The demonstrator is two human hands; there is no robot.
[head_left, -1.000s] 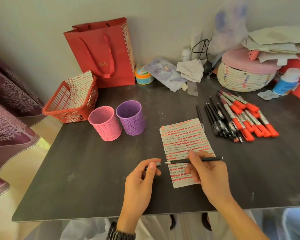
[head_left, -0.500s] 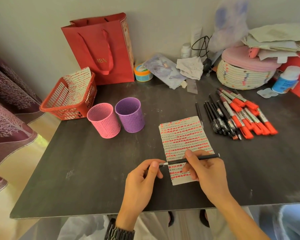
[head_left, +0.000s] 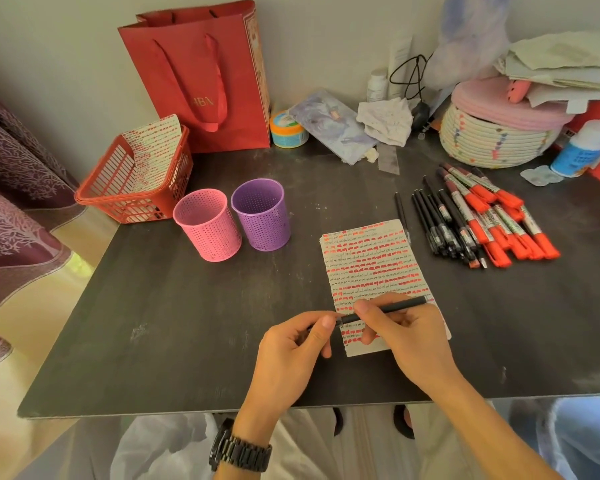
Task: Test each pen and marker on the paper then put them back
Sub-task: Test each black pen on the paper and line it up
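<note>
Pink cup [head_left: 207, 225] and purple cup [head_left: 261, 214] stand together at left, apparently awaiting returns. Left hand [head_left: 291, 348], fingers curled, pinches the left end of the black pen [head_left: 395, 307] (likely its cap). Right hand [head_left: 409, 336] grips the barrel, level above the marked paper [head_left: 371, 261]. Other pens and markers [head_left: 465, 220] lie grouped at right.

Two perforated plastic cups [head_left: 210, 233], one red plastic basket [head_left: 118, 207], one red paper bag [head_left: 194, 64], two scribbled paper sheets [head_left: 374, 261], bunched orange-capped markers [head_left: 499, 225] and black pens [head_left: 437, 225] uncountable.
</note>
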